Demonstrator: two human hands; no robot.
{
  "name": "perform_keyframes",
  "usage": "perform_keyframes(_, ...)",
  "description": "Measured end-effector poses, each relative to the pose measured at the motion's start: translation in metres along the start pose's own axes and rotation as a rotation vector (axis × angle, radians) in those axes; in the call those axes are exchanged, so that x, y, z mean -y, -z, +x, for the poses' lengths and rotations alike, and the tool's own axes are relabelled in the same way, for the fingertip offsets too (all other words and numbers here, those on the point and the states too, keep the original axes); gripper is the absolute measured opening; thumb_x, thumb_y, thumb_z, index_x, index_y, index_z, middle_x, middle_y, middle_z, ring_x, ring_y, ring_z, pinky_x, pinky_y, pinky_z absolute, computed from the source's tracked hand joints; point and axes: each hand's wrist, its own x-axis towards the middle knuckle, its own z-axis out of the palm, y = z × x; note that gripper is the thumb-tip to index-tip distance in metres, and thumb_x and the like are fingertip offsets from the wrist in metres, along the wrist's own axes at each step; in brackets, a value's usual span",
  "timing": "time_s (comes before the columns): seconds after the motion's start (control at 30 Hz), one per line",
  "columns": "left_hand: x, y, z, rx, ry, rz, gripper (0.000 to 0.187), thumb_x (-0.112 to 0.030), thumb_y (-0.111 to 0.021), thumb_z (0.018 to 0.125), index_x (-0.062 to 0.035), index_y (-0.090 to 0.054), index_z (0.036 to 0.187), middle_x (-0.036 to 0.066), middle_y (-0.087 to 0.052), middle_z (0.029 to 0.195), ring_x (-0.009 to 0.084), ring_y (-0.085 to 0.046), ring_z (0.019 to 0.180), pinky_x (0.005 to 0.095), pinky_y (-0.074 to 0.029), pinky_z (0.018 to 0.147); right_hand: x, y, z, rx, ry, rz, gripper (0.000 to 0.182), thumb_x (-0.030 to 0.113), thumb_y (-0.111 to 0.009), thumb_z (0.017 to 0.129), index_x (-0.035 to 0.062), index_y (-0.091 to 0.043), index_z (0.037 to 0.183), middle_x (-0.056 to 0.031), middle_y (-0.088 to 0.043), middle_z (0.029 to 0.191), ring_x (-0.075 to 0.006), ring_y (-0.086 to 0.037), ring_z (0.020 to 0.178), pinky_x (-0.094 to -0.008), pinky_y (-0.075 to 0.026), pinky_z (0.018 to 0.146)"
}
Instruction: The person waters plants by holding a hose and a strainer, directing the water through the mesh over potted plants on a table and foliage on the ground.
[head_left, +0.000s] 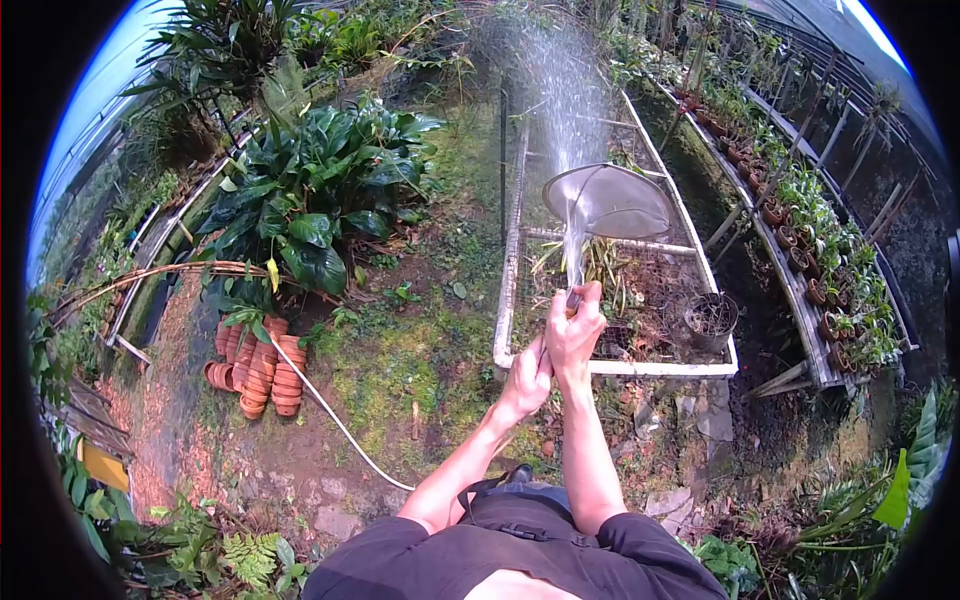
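Observation:
My right hand [575,335] is closed around the end of a hose, its fingers at the outlet. Just below and to the left, my left hand [528,380] is wrapped round the hose too. Water [573,215] shoots from the outlet, away from me, and spreads into a wide spray at the top of the view. A round mesh screen [625,205] is beyond my hands, beside the water stream. Under it lies a white-framed wire mesh bench [640,368] with some plants [603,270] and a dark pot [711,318].
Stacked terracotta pots [262,375] lie on the ground at left, below a large leafy plant [320,190]. A thin white hose [335,420] curves towards me. At right, a long bench [800,330] carries rows of potted plants [810,215]. Ferns [248,558] grow near my left side.

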Motion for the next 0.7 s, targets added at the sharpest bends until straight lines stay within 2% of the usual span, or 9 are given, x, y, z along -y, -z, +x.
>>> perform_keyframes(0.03,0.000,0.004,-0.002,0.023,0.064,0.059,0.025,-0.011,-0.046,0.103,0.0025,-0.056,0.121,0.024,-0.070,0.096,0.0295,-0.071,0.093,0.0419,-0.052,0.080,0.001,0.001,-0.001,-0.013,-0.001,-0.003,0.017,0.007,-0.062,0.093,0.0023,-0.047,0.098,-0.0088,-0.057,0.058,-0.0155,-0.056,0.051,-0.0357,-0.042,0.049)
perform_keyframes(0.13,-0.008,0.001,-0.004,0.037,-0.033,0.016,0.022,-0.009,-0.046,0.102,0.0013,-0.056,0.119,0.023,-0.069,0.090,0.0257,-0.069,0.087,0.0407,-0.051,0.077,0.021,0.013,-0.002,-0.080,-0.012,-0.009,0.018,0.008,-0.063,0.092,0.0003,-0.050,0.100,-0.0162,-0.061,0.061,-0.0286,-0.066,0.054,-0.0424,-0.046,0.050)
perform_keyframes(0.27,-0.016,-0.004,-0.011,0.161,0.054,-0.082,0.018,-0.007,-0.047,0.101,0.0010,-0.055,0.115,0.021,-0.067,0.089,0.0233,-0.066,0.082,0.0381,-0.051,0.075,0.034,0.032,-0.008,-0.154,-0.027,-0.033,0.017,0.007,-0.062,0.092,0.0007,-0.050,0.100,-0.0160,-0.062,0.061,-0.0287,-0.067,0.055,-0.0410,-0.048,0.052)
perform_keyframes(0.4,-0.023,-0.011,-0.029,0.222,0.097,-0.086,0.022,-0.006,-0.044,0.101,0.0018,-0.056,0.118,0.021,-0.068,0.101,0.0241,-0.065,0.093,0.0383,-0.050,0.084,0.034,0.047,-0.023,-0.186,-0.008,-0.083,0.016,0.007,-0.062,0.091,0.0012,-0.050,0.099,-0.0159,-0.061,0.060,-0.0307,-0.067,0.055,-0.0428,-0.047,0.052)
perform_keyframes(0.43,-0.029,-0.010,-0.034,0.256,0.140,-0.091,0.026,-0.006,-0.042,0.101,0.0017,-0.055,0.123,0.020,-0.068,0.106,0.0243,-0.064,0.098,0.0377,-0.049,0.090,0.031,0.050,-0.028,-0.187,-0.005,-0.100,0.016,0.007,-0.062,0.091,0.0013,-0.050,0.099,-0.0159,-0.060,0.059,-0.0315,-0.066,0.055,-0.0434,-0.047,0.052)
perform_keyframes(0.5,-0.032,-0.014,-0.047,0.248,0.125,-0.127,0.028,-0.006,-0.042,0.102,0.0015,-0.054,0.126,0.020,-0.068,0.107,0.0238,-0.064,0.100,0.0371,-0.049,0.091,0.034,0.058,-0.040,-0.170,-0.049,-0.100,0.017,0.008,-0.063,0.090,0.0018,-0.050,0.098,-0.0165,-0.059,0.059,-0.0347,-0.065,0.055,-0.0455,-0.046,0.053)
perform_keyframes(0.7,-0.043,-0.017,-0.069,0.201,0.064,-0.167,0.028,-0.009,-0.043,0.104,0.0022,-0.054,0.127,0.019,-0.068,0.107,0.0214,-0.063,0.100,0.0359,-0.048,0.092,0.056,0.072,-0.054,-0.157,-0.052,-0.141,0.018,0.010,-0.064,0.090,0.0026,-0.050,0.099,-0.0182,-0.061,0.062,-0.0357,-0.067,0.057,-0.0459,-0.047,0.053)
